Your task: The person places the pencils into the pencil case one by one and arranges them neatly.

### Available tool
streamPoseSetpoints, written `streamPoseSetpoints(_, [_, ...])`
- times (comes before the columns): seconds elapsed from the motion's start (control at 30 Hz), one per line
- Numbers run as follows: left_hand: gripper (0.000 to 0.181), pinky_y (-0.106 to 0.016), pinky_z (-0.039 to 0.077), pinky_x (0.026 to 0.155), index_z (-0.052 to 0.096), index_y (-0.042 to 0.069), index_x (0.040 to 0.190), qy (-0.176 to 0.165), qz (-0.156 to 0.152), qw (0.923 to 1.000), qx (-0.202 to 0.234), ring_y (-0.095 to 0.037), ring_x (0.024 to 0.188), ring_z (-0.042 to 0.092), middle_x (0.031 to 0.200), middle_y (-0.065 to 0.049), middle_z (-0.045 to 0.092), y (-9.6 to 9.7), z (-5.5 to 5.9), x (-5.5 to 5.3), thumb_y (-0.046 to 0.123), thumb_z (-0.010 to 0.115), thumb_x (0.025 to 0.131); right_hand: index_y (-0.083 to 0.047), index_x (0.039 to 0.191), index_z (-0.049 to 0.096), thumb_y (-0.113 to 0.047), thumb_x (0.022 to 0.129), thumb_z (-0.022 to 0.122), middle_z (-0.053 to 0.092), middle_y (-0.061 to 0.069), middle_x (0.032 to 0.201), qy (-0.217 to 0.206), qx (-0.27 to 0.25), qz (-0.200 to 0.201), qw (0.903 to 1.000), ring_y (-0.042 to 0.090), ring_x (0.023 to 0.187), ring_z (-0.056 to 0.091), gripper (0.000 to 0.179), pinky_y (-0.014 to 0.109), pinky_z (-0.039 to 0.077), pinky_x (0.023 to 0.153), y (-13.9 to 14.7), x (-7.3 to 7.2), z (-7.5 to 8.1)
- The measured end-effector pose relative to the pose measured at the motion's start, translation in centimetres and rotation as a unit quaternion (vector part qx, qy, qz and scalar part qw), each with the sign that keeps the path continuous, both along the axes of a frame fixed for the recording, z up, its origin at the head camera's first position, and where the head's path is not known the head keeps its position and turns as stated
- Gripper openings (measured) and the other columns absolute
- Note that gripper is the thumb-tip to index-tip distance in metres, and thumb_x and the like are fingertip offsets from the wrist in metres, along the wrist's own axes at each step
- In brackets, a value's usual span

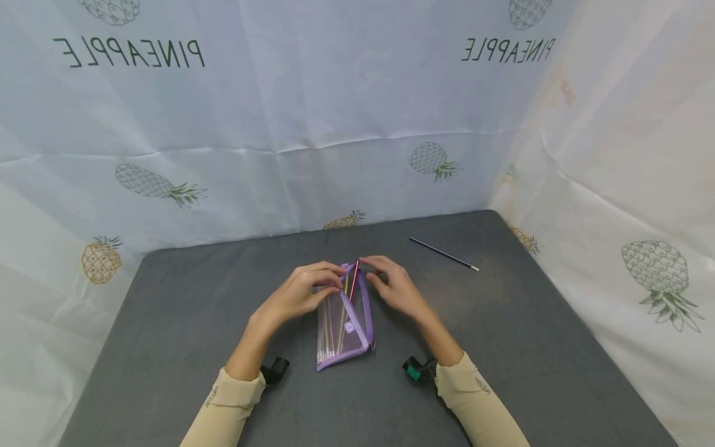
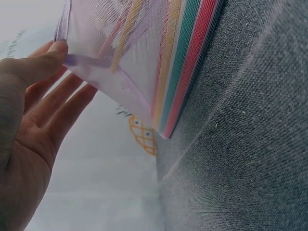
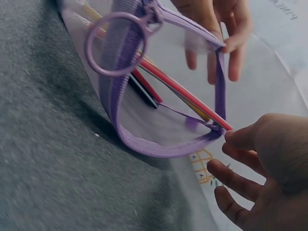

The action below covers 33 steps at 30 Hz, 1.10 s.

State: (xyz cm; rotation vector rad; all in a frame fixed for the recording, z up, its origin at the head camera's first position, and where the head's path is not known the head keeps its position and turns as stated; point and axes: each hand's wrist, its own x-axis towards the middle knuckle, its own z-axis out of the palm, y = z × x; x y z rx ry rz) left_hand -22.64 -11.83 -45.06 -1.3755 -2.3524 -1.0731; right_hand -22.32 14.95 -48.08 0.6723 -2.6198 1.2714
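A see-through mesh pencil case [image 1: 335, 335] with purple zip edging lies on the table, its mouth spread wide. My left hand [image 1: 310, 288] pinches the edge of its opening between thumb and fingertips. A red pencil [image 3: 178, 91] slants out of the mouth, most of its length inside. At its outer end are the fingertips of my right hand [image 3: 260, 178], the other fingers loosely spread. Inside the case, a yellow pencil [image 3: 195, 108] and a dark one [image 3: 144, 94] show beside it. Striped bands [image 2: 185, 62] of colour run along the case's lower side.
A dark pencil [image 1: 444, 253] with a white end lies farther back to the right on the grey table [image 1: 195, 341]. A round zip pull [image 3: 89, 48] hangs at the case's opening. Pineapple-print cloth [image 1: 346, 93] hangs behind and beside the table.
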Motion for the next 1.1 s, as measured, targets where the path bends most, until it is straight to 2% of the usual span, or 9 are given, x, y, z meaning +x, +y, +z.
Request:
streamPoseSetpoints(0.2, [0.010,-0.034,0.070,0.084,0.079,0.004,0.099,-0.001,-0.005,1.0000,0.000,-0.031,0.111,0.079,0.126,-0.020,0.078,0.2,0.1,0.1,-0.004,0.080,0.094,-0.006,0.134,0.076,-0.008,0.105,0.070,0.074,0.015,0.135,0.013,0.003,-0.016,0.9998,0.025,0.103,0.071,0.030,0.028,0.055,0.078,-0.3,0.2,-0.3])
streamPoseSetpoints(0.43, [0.008,-0.035,0.069,0.085,0.080,0.002,0.102,-0.015,-0.003,0.9998,-0.014,-0.030,0.114,0.079,0.127,-0.019,0.078,0.3,0.1,0.2,-0.003,0.078,0.096,0.000,0.130,0.077,-0.009,0.105,0.072,0.077,0.018,0.126,0.075,0.055,-0.015,0.9956,0.036,0.115,0.074,0.028,0.051,0.062,0.093,-0.6,0.3,-0.4])
streamPoseSetpoints(0.47, [0.007,-0.035,0.069,0.085,0.080,0.002,0.101,-0.014,-0.002,0.9998,-0.014,-0.030,0.114,0.079,0.127,-0.019,0.078,0.3,0.0,0.2,-0.003,0.078,0.096,-0.003,0.135,0.075,-0.018,0.109,0.068,0.076,0.015,0.127,0.087,0.062,-0.012,0.9942,0.033,0.114,0.073,0.031,0.050,0.062,0.093,-0.3,-0.4,-1.4])
streamPoseSetpoints(0.6, [0.008,-0.034,0.070,0.085,0.080,0.003,0.100,-0.006,0.001,0.9999,-0.011,-0.030,0.113,0.079,0.126,-0.017,0.079,0.2,0.0,0.2,-0.004,0.079,0.095,-0.001,0.141,0.071,-0.013,0.108,0.068,0.076,0.016,0.121,0.100,0.044,-0.023,0.9937,0.027,0.100,0.071,0.035,0.044,0.061,0.082,0.6,-0.6,-0.9])
streamPoseSetpoints(0.73, [0.010,-0.032,0.069,0.084,0.080,0.005,0.100,0.000,-0.001,1.0000,-0.005,-0.028,0.112,0.079,0.126,-0.014,0.079,0.1,0.1,0.2,-0.004,0.079,0.095,0.001,0.125,0.079,0.000,0.100,0.074,0.078,0.016,0.110,0.100,-0.001,-0.059,0.9932,0.022,0.083,0.068,0.026,0.031,0.056,0.066,1.7,-0.2,0.6])
streamPoseSetpoints(0.83, [0.012,-0.033,0.069,0.084,0.080,0.005,0.100,0.008,-0.010,0.9998,0.015,-0.028,0.110,0.080,0.124,-0.015,0.080,0.1,0.1,0.2,-0.005,0.080,0.094,0.000,0.117,0.082,0.000,0.099,0.075,0.078,0.016,0.110,0.090,-0.015,-0.075,0.9930,0.023,0.083,0.071,0.019,0.025,0.053,0.065,2.8,-0.5,0.6])
streamPoseSetpoints(0.93, [0.014,-0.033,0.069,0.083,0.080,0.003,0.099,0.014,-0.023,0.9988,0.041,-0.030,0.106,0.080,0.122,-0.017,0.080,0.1,0.0,0.2,-0.009,0.080,0.092,0.000,0.119,0.081,-0.002,0.100,0.075,0.078,0.019,0.116,0.065,-0.018,-0.092,0.9935,0.032,0.093,0.076,0.020,0.036,0.059,0.071,4.6,-0.9,0.5])
streamPoseSetpoints(1.0, [0.015,-0.032,0.069,0.082,0.080,0.003,0.099,0.012,-0.029,0.9983,0.049,-0.032,0.104,0.080,0.121,-0.019,0.080,0.1,-0.1,0.1,-0.010,0.080,0.091,0.001,0.126,0.078,-0.003,0.102,0.072,0.076,0.023,0.126,0.046,-0.003,-0.115,0.9923,0.040,0.108,0.076,0.025,0.050,0.062,0.086,6.5,-1.2,0.3])
streamPoseSetpoints(1.1, [0.016,-0.032,0.069,0.083,0.080,0.003,0.100,0.010,-0.030,0.9985,0.045,-0.031,0.103,0.080,0.121,-0.019,0.079,0.0,-0.2,0.2,-0.011,0.079,0.092,0.003,0.140,0.069,-0.004,0.106,0.064,0.066,0.028,0.148,0.012,0.055,-0.159,0.9857,0.051,0.135,0.064,0.036,0.070,0.052,0.109,9.7,-1.6,-0.4])
